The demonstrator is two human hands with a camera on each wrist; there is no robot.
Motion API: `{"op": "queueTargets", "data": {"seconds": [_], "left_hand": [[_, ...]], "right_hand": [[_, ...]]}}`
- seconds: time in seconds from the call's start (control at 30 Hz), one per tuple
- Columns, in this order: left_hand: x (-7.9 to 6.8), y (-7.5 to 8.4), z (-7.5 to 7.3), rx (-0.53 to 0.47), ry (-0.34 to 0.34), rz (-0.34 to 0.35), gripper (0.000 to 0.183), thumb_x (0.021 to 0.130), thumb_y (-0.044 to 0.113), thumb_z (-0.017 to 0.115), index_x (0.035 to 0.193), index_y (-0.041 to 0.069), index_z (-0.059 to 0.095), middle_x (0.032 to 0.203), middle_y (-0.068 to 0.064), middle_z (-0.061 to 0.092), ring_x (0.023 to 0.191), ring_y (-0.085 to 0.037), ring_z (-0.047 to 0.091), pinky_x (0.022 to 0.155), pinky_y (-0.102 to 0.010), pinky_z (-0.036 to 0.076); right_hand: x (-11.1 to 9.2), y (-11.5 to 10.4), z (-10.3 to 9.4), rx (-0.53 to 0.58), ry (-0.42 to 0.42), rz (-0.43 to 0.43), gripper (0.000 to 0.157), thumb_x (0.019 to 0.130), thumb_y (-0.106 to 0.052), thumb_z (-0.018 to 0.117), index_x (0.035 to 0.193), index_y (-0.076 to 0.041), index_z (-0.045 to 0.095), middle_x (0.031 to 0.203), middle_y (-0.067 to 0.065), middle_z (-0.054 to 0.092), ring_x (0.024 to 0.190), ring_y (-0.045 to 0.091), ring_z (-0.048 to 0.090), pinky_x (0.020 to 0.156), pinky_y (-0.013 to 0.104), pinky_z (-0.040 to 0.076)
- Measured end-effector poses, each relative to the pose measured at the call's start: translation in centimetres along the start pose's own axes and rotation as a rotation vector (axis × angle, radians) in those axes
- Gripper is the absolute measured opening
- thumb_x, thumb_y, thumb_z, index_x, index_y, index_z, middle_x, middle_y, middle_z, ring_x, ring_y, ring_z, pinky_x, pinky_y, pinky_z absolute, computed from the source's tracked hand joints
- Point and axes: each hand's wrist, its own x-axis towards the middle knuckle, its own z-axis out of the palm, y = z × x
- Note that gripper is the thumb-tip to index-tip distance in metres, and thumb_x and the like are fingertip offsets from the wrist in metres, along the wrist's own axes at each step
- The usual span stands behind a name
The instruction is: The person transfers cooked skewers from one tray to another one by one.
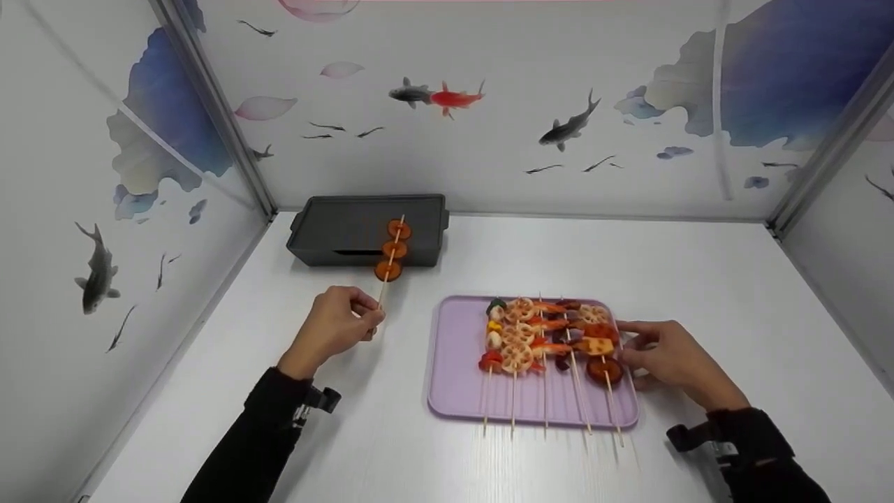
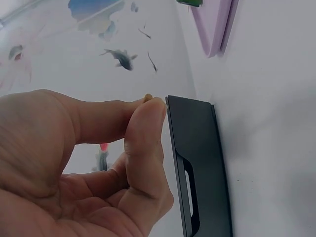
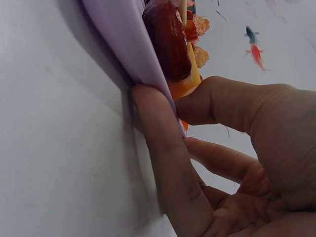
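Note:
Between thumb and fingertips my left hand (image 1: 340, 321) pinches the bare end of a skewer (image 1: 392, 251) that carries three round brown-orange slices. Those slices overlap the front of the dark grey grill box (image 1: 318, 227) in the head view. Seen from the left wrist, only the stick's tip (image 2: 148, 97) shows above the pinch. My right hand (image 1: 674, 360) grips the right rim of a lilac tray (image 1: 454, 391), thumb on top and a finger against the outside. Several loaded skewers (image 1: 517, 358) lie side by side on the tray, with lotus slices, shrimp and vegetables; their sticks jut over its front edge.
The white table (image 1: 370, 447) carries the grill box at the back left and the tray right of centre. Panels (image 1: 489, 161) printed with fish and petals rise along the back and both sides.

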Motion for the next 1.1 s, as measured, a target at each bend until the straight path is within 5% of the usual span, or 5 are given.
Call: {"op": "queueTargets", "data": {"seconds": [0.6,1.1], "left_hand": [[-2.0,1.4,2.8,0.021,-0.066,-0.006,0.007,0.107,0.013,0.082,0.108,0.006,0.081,0.094,-0.007,0.083,0.072,-0.012,0.08,0.07,-0.026,0.056],[-4.0,2.3,5.2,0.027,-0.129,0.068,0.009,0.104,0.013,0.083,0.105,0.004,0.079,0.089,-0.005,0.082,0.067,-0.009,0.076,0.069,-0.026,0.053]], "right_hand": [[0.0,-0.1,-0.1,-0.026,0.005,-0.008,0.069,0.11,-0.021,0.08,0.17,0.002,0.055,0.128,0.023,0.073,0.097,0.023,0.071,0.072,0.032,0.069],[0.0,-0.2,0.0,-0.032,0.003,0.004,0.07,0.11,-0.021,0.081,0.17,0.003,0.054,0.127,0.022,0.073,0.096,0.023,0.071,0.072,0.032,0.068]]}}
